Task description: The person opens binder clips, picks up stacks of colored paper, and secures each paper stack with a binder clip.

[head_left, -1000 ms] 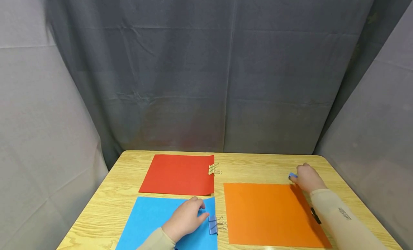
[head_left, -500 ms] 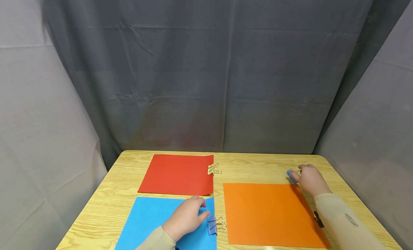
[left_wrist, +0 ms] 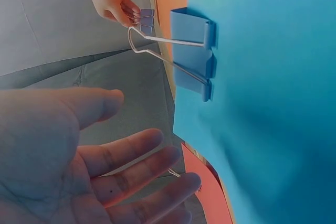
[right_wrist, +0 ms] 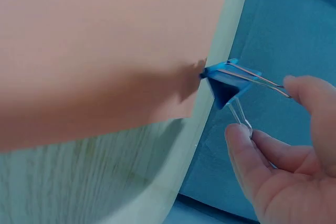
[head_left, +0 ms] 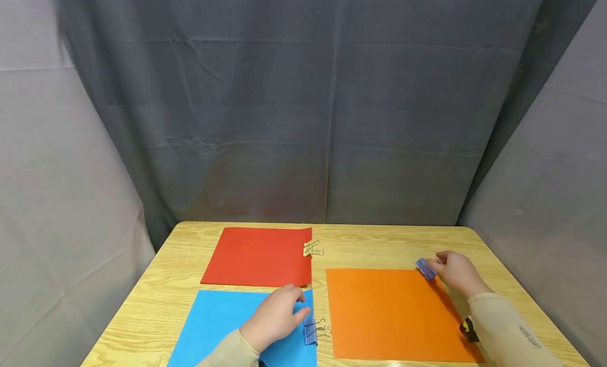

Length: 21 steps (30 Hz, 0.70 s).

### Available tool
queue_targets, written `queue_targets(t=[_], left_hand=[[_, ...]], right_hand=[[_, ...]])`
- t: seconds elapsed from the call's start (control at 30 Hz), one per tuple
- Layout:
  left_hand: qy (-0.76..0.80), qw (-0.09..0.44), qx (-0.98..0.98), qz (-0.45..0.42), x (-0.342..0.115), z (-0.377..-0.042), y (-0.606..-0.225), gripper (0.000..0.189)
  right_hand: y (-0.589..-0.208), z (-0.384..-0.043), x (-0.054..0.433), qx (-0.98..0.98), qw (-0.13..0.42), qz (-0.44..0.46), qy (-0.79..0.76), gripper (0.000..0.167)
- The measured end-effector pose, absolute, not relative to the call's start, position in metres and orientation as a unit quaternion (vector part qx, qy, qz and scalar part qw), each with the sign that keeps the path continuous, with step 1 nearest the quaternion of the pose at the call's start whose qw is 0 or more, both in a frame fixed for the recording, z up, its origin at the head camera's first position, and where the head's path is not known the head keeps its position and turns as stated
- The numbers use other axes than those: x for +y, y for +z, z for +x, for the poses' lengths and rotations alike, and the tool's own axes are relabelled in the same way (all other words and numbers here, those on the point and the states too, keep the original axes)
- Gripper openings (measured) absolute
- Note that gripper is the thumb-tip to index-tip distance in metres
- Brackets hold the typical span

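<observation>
My right hand pinches a blue binder clip by its wire handles, thumb on one and fingers on the other. The clip's body is right at the far right corner of the orange sheet; in the right wrist view the clip overlaps the sheet's edge. My left hand hovers over the blue sheet, fingers spread and holding nothing. Beside its fingers, another blue binder clip grips that sheet's right edge, with its wire handles pointing outward.
Behind the blue sheet lies a red sheet with a pale yellow binder clip on its right edge. All rest on a wooden table. A dark grey curtain hangs behind, with light cloth at the sides.
My right hand has come slightly nearer with its binder clip, which has turned and shifted to the orange sheet's far right corner. My left hand has stayed almost still.
</observation>
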<state>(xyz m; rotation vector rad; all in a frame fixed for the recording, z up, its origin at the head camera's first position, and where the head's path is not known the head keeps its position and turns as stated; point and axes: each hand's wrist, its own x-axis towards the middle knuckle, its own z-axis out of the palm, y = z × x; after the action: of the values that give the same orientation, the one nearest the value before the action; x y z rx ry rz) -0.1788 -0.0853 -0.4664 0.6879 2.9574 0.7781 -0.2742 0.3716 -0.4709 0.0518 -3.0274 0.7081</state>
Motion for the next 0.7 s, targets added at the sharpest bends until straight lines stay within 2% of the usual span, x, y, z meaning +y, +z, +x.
queue_targets(t=[0.3, 0.37, 0.53, 0.7], left_hand=[[0.249, 0.007, 0.942, 0.224, -0.085, -0.179, -0.465, 0.024], [0.251, 0.010, 0.942, 0.222, -0.085, -0.179, -0.464, 0.025], [0.254, 0.014, 0.942, 0.220, -0.085, -0.178, -0.462, 0.025], [0.254, 0.012, 0.941, 0.222, -0.085, -0.177, -0.462, 0.024]], right_hand=[[-0.473, -0.273, 0.365, -0.976, 0.024, 0.043, 0.211, 0.060], [-0.473, -0.274, 0.363, -0.976, 0.025, 0.048, 0.210, 0.049], [-0.472, -0.274, 0.357, -0.978, 0.026, 0.060, 0.199, 0.039], [-0.471, -0.273, 0.354, -0.979, 0.026, 0.060, 0.191, 0.040]])
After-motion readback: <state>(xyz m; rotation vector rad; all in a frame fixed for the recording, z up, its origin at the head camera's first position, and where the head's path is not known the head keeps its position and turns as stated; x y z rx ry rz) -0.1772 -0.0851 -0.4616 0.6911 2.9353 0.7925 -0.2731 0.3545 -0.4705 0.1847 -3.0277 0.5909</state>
